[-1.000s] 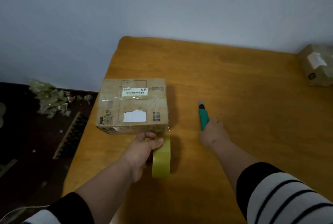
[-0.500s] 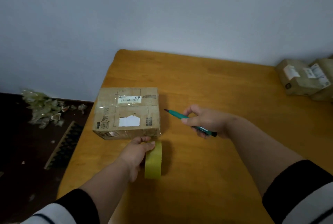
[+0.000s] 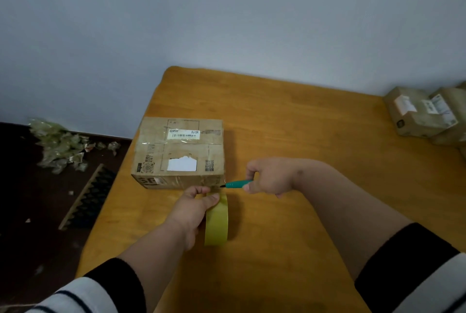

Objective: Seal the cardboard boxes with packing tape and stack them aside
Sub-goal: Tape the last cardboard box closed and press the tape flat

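Note:
A brown cardboard box (image 3: 180, 151) with white labels and clear tape over its top lies near the left edge of the wooden table (image 3: 290, 121). Just in front of it, my left hand (image 3: 195, 209) grips a yellowish roll of packing tape (image 3: 216, 219) standing on edge. My right hand (image 3: 269, 177) holds a green utility knife (image 3: 235, 183), its tip pointing left at the box's near right corner, right above the roll.
Two more taped cardboard boxes (image 3: 418, 116) sit at the table's far right edge. On the dark floor to the left lie crumpled tape scraps (image 3: 60, 146) and a dark ribbed strip (image 3: 88, 196). A pale wall stands behind the table.
My right hand picked the knife up from the table and brought it left to the box's near right corner. My left hand stayed on the tape roll.

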### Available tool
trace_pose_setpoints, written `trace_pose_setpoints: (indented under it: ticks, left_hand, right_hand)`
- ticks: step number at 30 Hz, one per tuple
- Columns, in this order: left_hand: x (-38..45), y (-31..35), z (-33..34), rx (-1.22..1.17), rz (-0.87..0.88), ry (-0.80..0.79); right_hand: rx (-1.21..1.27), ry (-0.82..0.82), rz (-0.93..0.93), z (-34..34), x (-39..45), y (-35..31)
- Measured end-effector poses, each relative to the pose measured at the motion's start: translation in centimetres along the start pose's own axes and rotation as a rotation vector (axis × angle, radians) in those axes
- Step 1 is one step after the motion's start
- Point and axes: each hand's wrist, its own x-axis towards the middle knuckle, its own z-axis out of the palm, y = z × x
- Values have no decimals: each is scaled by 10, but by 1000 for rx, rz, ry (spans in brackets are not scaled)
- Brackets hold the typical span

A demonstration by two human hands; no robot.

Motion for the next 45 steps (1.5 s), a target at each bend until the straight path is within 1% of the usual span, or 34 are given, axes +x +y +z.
trace_pose_setpoints:
  ticks: [6,16,24,30,34,40,45]
  left_hand:
    - [-2,-1,-2,2,6,-10]
    - [-2,-4,-1,-25,15,3]
    - [-3,-5,-1,-31,6,17]
    - [-5,-6,-2,-39,-9,17]
    - [-5,-1,-5,-23,-21,0]
    - [-10,1,-11,9,-48,-5]
    - [-12,4,-10,95,-37,26]
  right_hand:
    - [6,9,-16,3,4,-7]
    - [-76,12,-5,6,8,-23]
    - [-108,-35,12,6,7,-32]
    - [-221,-31,23,6,9,-36]
    - [-143,-18,26,3,9,-25]
    - [-125,-59,117,4,11,5]
    - [-4,-101,157,9,14,25]
